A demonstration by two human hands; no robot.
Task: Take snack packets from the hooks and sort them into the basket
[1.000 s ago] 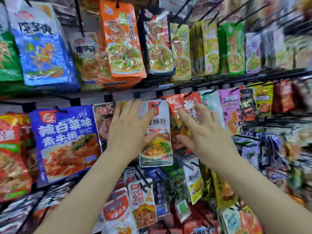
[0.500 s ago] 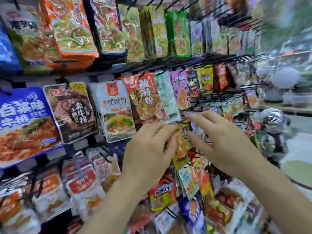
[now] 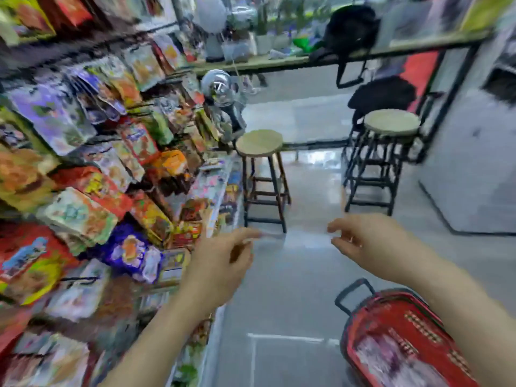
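Note:
The view is heavily motion-blurred. My left hand [image 3: 220, 261] and my right hand [image 3: 368, 244] are held out over the grey floor, fingertips pointing at each other about a hand's width apart. A faint pale smear lies between the fingertips; whether it is a packet is too blurred to tell. The red basket [image 3: 413, 328] with a black handle [image 3: 352, 292] stands on the floor at the lower right, below my right forearm, with blurred packets [image 3: 385, 361] inside. Snack packets [image 3: 83, 213] hang on the rack along the left.
Two round-topped stools, one [image 3: 259, 142] near the rack's end and another [image 3: 391, 122] further right, stand ahead on the floor. A counter [image 3: 279, 62] with a black bag [image 3: 351, 26] crosses the back. A grey wall [image 3: 474, 163] is at the right.
The view has swung right, away from the rack toward the aisle. Both hands left the hanging packets and moved apart, now over the floor above the basket.

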